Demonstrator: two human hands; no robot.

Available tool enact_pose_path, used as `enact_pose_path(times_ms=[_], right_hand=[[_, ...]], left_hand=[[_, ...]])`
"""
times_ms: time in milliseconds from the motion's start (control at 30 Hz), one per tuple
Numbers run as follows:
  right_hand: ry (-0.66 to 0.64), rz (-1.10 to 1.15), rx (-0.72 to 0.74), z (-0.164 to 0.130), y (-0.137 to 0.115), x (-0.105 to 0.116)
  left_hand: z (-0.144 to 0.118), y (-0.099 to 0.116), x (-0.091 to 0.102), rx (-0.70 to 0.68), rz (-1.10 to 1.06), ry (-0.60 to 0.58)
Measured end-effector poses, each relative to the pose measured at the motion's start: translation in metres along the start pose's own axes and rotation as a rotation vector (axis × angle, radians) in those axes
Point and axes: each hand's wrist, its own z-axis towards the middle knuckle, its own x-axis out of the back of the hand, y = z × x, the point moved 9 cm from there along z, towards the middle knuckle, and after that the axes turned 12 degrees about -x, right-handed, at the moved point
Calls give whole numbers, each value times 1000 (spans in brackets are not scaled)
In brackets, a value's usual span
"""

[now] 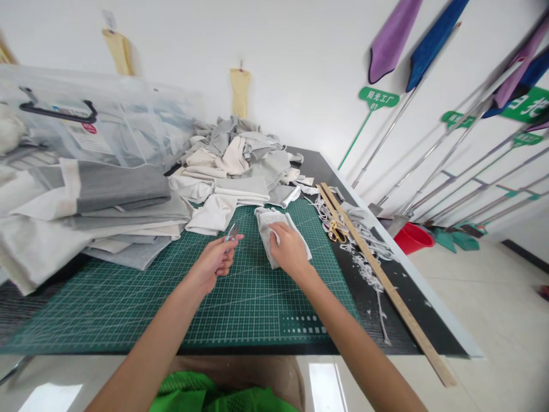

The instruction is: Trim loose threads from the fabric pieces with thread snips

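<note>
My left hand (214, 260) is closed around small thread snips (232, 232), with their metal tips pointing up and away above the green cutting mat (231, 309). Pale grey folded fabric (272, 229) lies on the mat under my right hand (289, 246). The right fingers are bent and grip the top layer of that fabric; the fingertips are partly hidden in its folds. A short gap separates the snips from the fabric.
Stacked grey and white cloth (124, 189) lies at the left, before a clear plastic bin (107, 123). A heap of fabric pieces (244, 154) rises behind the mat. On the right are wooden strips (386, 280), gold-handled scissors (337, 232) and thread scraps (364, 269).
</note>
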Motion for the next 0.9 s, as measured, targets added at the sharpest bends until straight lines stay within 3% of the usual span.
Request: enact_pose_path(times_ms=[167, 400, 700, 900], right_hand=[[-22, -182, 162, 15, -6, -8], [-152, -318, 144, 19, 13, -51], [-152, -336, 80, 16, 10, -44], [-42, -326, 3, 6, 5, -7]], left_hand=[[-11, -2, -1, -94, -30, 27], [-24, -12, 5, -98, -38, 12], [-29, -13, 8, -112, -35, 10], [-29, -16, 13, -127, -12, 7]])
